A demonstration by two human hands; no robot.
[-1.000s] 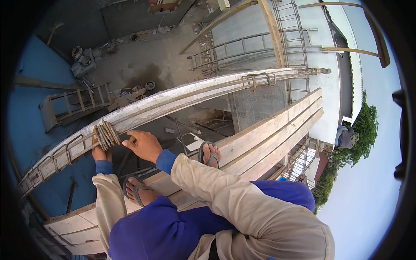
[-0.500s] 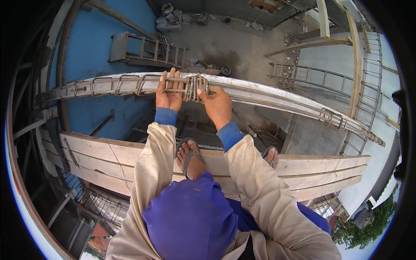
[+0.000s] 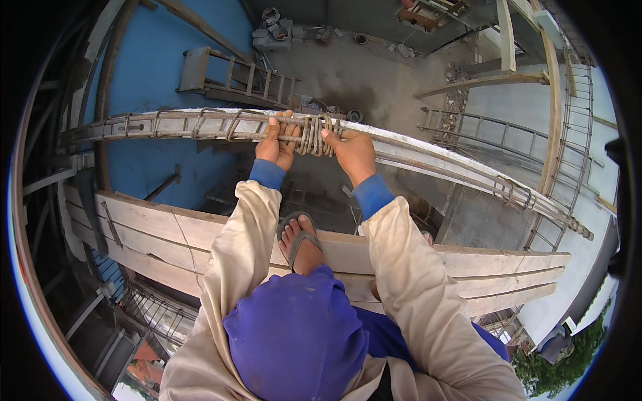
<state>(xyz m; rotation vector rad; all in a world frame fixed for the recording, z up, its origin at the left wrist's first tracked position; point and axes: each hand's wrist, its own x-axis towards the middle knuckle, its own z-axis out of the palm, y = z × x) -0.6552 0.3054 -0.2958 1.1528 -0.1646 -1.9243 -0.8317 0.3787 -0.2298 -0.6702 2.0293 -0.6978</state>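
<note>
Long steel rebars (image 3: 428, 148) run across in front of me, beside a pale concrete beam (image 3: 394, 146). A tight bunch of bent steel stirrups (image 3: 313, 137) hangs around the bars near the middle. My right hand (image 3: 354, 156) pinches the right side of this bunch, thumb on top. Just left of the bunch, my left hand (image 3: 277, 142) is curled around the bars, palm upward and fingertips showing above; some of its grip is hidden. Farther left, several spaced stirrups (image 3: 198, 124) stand around the same bars.
Wooden planks (image 3: 160, 229) lie under my sandalled left foot (image 3: 300, 242); my right foot is mostly hidden by my sleeve. Well below lies a dusty floor (image 3: 381, 83) with a wooden ladder (image 3: 251, 79). Timber props (image 3: 552, 100) and a rebar cage (image 3: 576, 140) stand at right.
My left hand's fingers have gone from stretched out to curled around the bars. The whole view has shifted slightly; my right hand keeps its pinch on the stirrups.
</note>
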